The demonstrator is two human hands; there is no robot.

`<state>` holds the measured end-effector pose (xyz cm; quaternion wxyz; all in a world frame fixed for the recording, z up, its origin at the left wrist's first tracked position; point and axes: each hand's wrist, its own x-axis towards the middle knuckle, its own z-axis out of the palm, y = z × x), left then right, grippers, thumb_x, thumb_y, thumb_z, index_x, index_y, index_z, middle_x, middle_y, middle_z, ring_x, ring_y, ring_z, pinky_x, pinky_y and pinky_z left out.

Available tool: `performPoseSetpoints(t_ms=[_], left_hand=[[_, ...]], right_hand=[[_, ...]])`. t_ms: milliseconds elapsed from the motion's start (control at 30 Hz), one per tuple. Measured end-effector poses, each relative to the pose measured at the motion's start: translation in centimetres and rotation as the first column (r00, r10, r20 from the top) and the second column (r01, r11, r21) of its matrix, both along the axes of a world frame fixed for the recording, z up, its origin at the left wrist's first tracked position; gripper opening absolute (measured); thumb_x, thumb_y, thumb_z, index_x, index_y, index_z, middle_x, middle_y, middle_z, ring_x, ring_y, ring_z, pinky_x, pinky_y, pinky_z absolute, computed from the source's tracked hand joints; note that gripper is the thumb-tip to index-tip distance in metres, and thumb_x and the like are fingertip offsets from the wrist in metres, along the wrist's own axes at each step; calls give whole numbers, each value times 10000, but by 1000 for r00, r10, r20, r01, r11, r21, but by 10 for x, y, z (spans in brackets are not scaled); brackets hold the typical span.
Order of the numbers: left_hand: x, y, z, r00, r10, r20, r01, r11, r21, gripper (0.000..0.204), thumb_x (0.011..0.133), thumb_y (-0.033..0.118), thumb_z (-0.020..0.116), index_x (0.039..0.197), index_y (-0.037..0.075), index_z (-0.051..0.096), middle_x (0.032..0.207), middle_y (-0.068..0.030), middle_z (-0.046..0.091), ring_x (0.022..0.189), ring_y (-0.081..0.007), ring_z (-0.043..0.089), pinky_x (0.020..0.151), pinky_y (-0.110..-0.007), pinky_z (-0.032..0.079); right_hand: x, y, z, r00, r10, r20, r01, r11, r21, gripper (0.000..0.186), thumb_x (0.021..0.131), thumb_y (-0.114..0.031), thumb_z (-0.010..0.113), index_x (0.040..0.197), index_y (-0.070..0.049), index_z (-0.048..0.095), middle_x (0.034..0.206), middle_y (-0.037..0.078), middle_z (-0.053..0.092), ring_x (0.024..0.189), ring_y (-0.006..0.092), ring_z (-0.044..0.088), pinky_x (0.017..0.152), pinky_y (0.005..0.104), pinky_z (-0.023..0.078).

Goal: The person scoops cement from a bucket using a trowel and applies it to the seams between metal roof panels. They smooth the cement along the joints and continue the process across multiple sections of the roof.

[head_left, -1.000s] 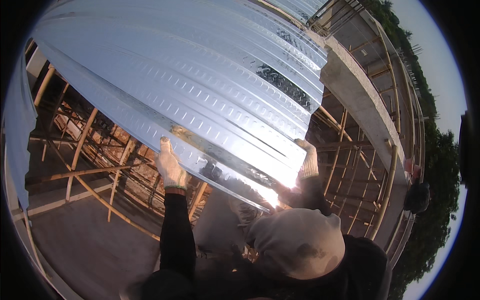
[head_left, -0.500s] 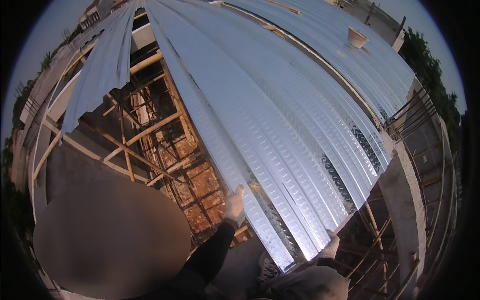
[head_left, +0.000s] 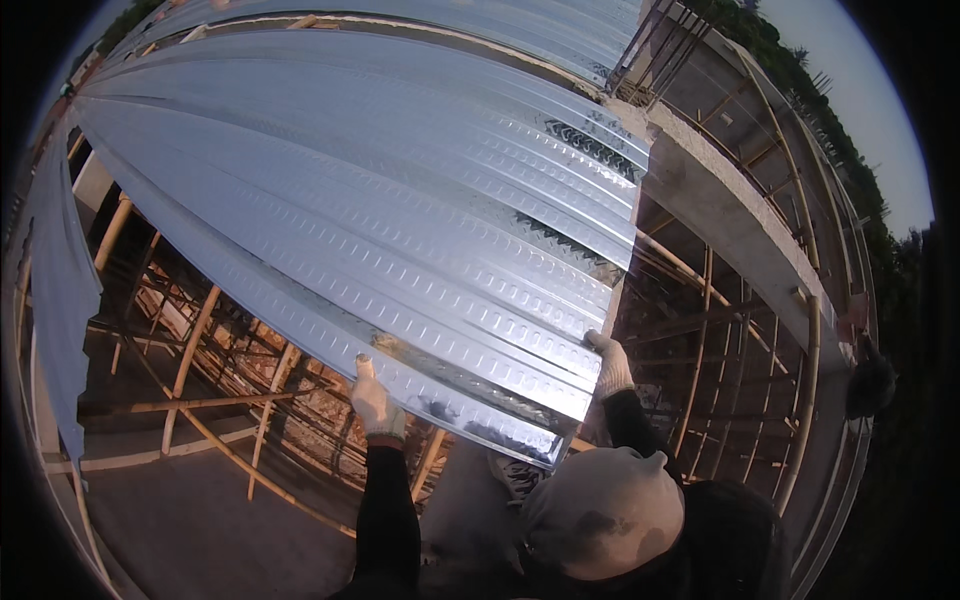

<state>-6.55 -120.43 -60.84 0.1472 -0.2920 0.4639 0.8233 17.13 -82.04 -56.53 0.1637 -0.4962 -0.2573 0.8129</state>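
A long ribbed sheet of silvery metal decking (head_left: 330,220) stretches from my knees to the far left, with rows of small raised dents. My left hand (head_left: 378,405), in a pale knitted glove, grips its near long edge, thumb on top and fingers hidden underneath. At the sheet's cut end, my right hand (head_left: 610,366), gloved alike, is closed around the edge with the thumb on top. My bent knee (head_left: 605,512) in stained trousers and a laced shoe (head_left: 518,474) are just below the sheet's corner.
Bamboo poles (head_left: 190,340) form scaffolding over a deep opening at left. More poles (head_left: 700,350) stand below at right, beside a concrete beam (head_left: 730,205). Rusty bars (head_left: 650,50) rise at the back. Another decking sheet (head_left: 55,320) ends at far left.
My view has turned to the right, so the sheet now runs leftward. Both hands still hold its edges; the right hand shows more fully. The blurred oval at lower left is out of view.
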Motion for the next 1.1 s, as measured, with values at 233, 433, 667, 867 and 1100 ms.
performPoseSetpoints(t_ms=[233, 433, 667, 867, 1100], left_hand=[[-5, 0, 29, 994, -1, -109, 13, 994, 106, 688, 1138, 503, 634, 1604, 13, 507, 1489, -152, 612, 1373, -325, 607, 1176, -520, 514], [-99, -55, 23, 986, -71, -151, 80, 995, 60, 643, 1120, 460, 678, 1591, 51, 525, 1427, -97, 627, 1277, -272, 629, 1113, -458, 534], [-109, -50, -11, 994, -13, -107, -14, 969, -247, 487, 1089, 380, 764, 1417, 39, 652, 1190, -30, 665, 1007, -140, 641, 822, -307, 561], [-101, -44, 29, 999, -13, -47, -3, 949, -314, 516, 1090, 462, 760, 1403, 64, 665, 1147, -4, 653, 920, -100, 618, 752, -272, 537], [-95, -41, 64, 998, 11, -67, -24, 979, -204, 467, 1112, 419, 742, 1413, 71, 658, 1205, -37, 667, 981, -130, 648, 798, -300, 564]], right_hand=[[11, -8, 1, 991, -133, -16, 131, 988, -77, 246, 1112, -127, 680, 1193, 102, 639, 1052, 180, 718, 847, 303, 791, 753, 443, 723], [18, -13, 1, 989, -144, -16, 143, 988, -55, 278, 1112, -114, 677, 1245, 126, 636, 1083, 197, 734, 885, 305, 807, 763, 442, 728], [9, -12, 18, 995, -98, -28, 97, 995, -30, 386, 1118, -131, 670, 1343, 171, 584, 1171, 215, 725, 950, 318, 803, 782, 447, 718], [14, -18, 36, 996, -66, -64, 67, 998, 8, 356, 1153, -166, 605, 1384, 105, 595, 1178, 180, 723, 993, 281, 772, 860, 426, 697], [4, -30, 70, 981, -64, -184, 65, 998, 0, 350, 1160, -155, 578, 1419, 80, 595, 1225, 189, 722, 1048, 302, 777, 921, 447, 711]])
